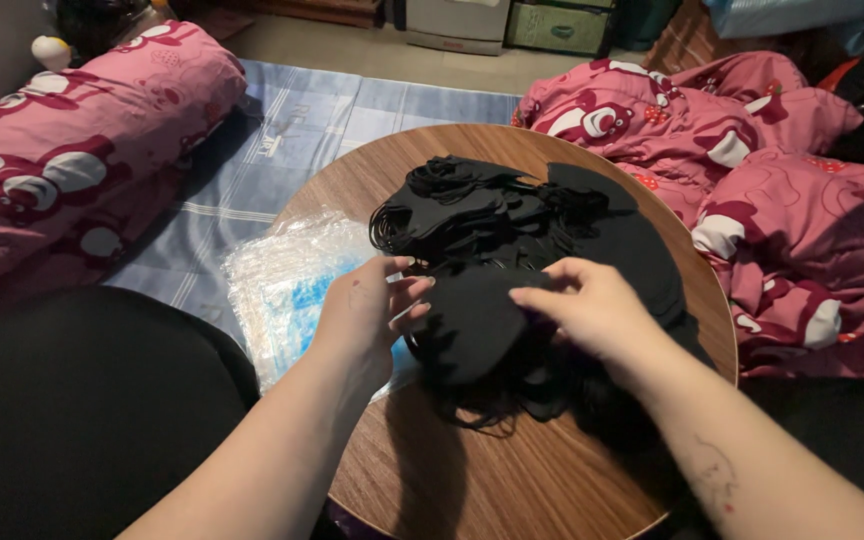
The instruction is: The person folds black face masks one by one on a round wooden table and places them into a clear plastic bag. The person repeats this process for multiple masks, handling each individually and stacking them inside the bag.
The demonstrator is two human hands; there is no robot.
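both hands — left hand (367, 305), right hand (592, 305) — pinch one black mask (472, 320) above the round wooden table (472, 480).

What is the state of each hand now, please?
Left hand: fingers pinched on the edge of a black mask.
Right hand: gripping the same black mask from the other side.
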